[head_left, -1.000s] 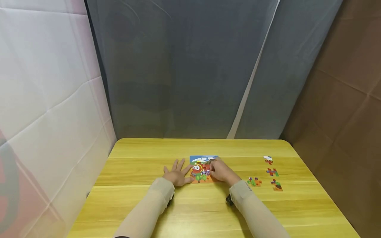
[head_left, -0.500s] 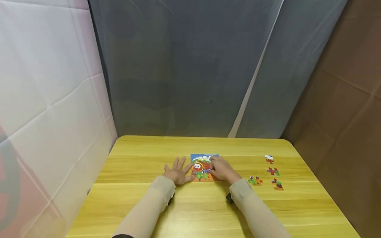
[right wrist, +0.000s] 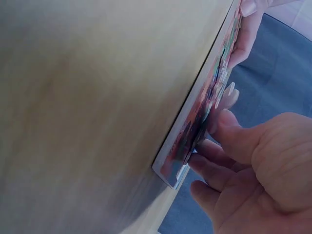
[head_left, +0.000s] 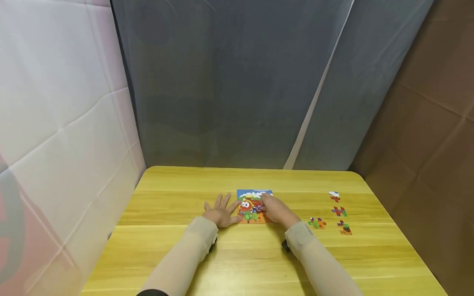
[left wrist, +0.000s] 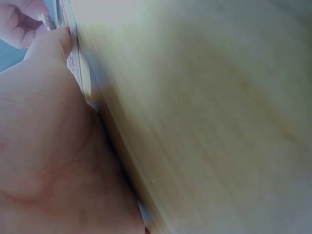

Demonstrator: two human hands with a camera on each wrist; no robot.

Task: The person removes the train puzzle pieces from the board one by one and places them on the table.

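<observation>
Hands first: our left hand lies flat on the table, fingers straight and spread, thumb tip against the left edge of the puzzle board. Left wrist view shows the same, thumb butted on the board's edge. Our right hand rests on the right part of the board, fingers bent down onto the picture; right wrist view shows fingertips touching the board's face, curled loosely, nothing visibly gripped. We can't tell whether a piece sits under them. Board lies flat near the table's middle, showing a cartoon red round figure under blue sky. Right of the board, well apart from it, four loose puzzle pieces sit on the table. Behind the table hangs a grey curtain.
</observation>
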